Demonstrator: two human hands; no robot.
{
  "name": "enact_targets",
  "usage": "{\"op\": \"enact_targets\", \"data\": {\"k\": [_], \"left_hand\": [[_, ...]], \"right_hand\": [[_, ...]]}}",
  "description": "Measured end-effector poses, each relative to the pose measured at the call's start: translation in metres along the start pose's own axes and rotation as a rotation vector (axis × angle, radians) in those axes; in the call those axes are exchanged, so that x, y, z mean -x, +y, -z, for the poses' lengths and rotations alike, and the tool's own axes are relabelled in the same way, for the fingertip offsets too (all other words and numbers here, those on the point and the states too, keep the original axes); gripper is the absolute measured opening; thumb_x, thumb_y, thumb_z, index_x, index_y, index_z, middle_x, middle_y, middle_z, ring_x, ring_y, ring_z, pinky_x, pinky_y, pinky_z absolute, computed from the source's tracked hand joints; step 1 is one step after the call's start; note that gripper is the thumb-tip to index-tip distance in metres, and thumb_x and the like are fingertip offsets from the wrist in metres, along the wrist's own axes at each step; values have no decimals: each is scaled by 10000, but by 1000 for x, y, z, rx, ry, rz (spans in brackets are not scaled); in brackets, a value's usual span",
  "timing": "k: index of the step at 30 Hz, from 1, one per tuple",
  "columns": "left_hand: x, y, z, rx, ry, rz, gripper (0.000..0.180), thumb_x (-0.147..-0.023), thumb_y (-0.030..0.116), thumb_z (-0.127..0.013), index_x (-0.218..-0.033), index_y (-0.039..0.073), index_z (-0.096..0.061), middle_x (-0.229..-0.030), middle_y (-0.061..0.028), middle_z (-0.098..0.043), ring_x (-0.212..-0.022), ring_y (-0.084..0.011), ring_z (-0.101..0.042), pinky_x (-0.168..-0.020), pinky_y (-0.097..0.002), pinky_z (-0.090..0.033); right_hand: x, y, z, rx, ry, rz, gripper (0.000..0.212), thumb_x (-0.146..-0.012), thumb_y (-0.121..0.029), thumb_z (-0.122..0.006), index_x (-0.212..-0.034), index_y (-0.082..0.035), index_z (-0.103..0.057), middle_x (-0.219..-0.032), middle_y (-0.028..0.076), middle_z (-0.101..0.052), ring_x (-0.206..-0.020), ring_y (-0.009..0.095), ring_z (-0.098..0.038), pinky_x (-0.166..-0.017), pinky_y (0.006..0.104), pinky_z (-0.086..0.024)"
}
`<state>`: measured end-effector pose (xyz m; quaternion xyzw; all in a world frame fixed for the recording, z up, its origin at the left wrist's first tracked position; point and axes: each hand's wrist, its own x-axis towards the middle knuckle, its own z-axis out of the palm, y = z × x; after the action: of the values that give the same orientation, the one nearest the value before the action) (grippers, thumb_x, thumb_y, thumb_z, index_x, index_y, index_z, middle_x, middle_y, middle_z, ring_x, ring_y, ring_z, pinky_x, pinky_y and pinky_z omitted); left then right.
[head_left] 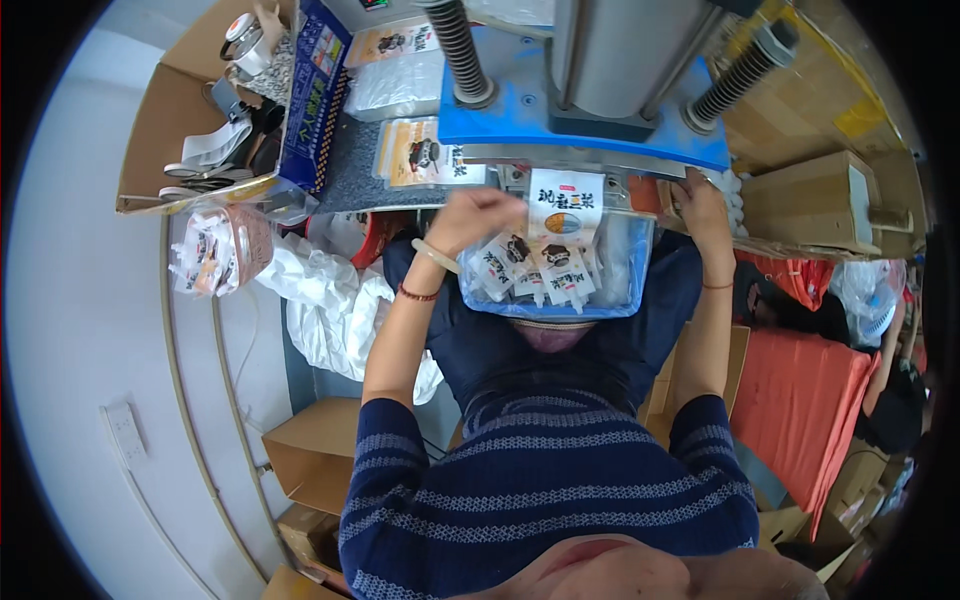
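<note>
Striped sweater (570, 490), white pouch (566, 205) just right of left fingers (508, 208)

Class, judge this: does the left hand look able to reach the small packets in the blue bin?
Probably yes: the left hand is close to the blue bin, whose top is open, and nothing appears to block the small packets nearest it.

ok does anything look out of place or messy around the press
Nothing looks plainly spilled or damaged. The crumpled white sheeting left of the blue bin looks untidily bunched, and the printed pouches inside that bin lie at mixed angles.
</note>
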<state>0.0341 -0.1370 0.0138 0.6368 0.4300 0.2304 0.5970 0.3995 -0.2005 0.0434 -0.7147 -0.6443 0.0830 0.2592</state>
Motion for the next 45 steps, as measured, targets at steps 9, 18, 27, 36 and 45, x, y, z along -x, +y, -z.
{"op": "enact_targets", "data": {"k": [9,18,27,36,45], "left_hand": [[27,-61,26,-1120,450,-571,427,-830,19,-613,-1252,80,-617,-1337,-116,-602,-1290,-255,-536,-1087,-441,-371],[53,11,2,-306,594,-362,335,-811,-87,-635,-1113,25,-728,-1027,-80,-737,-903,-102,-658,-807,-237,-496],[61,45,-40,103,180,-104,269,-837,-21,-687,-1105,-16,-714,-875,-28,-715,-770,-40,-581,-681,-207,-476],[24,15,-55,787,-239,364,216,-916,146,-708,-1009,-48,-697,-962,-100,-726,-812,-133,-696,-736,-270,-571],[-15,13,-62,982,-77,293,224,-924,119,-682,-1054,-63,-660,-1022,-126,-713,-876,-172,-701,-802,-317,-575]], "right_hand": [[21,-5,9,-88,331,-89,193,-932,-181,-665,-1026,-13,-679,-899,127,-670,-739,216,-644,-688,323,-502],[76,-110,3,-667,42,-43,190,-871,-36,-705,-1057,0,-704,-980,35,-703,-880,93,-633,-792,237,-502],[38,-154,26,-554,107,394,207,-826,-64,-732,-1027,-23,-701,-979,120,-703,-858,263,-652,-789,331,-512],[30,-103,9,-316,-101,116,256,-953,-205,-611,-1098,2,-651,-998,202,-682,-884,346,-677,-766,382,-528],[13,6,2,519,133,-119,259,-891,-147,-615,-1122,-32,-636,-940,247,-675,-876,410,-653,-758,477,-523]]}}
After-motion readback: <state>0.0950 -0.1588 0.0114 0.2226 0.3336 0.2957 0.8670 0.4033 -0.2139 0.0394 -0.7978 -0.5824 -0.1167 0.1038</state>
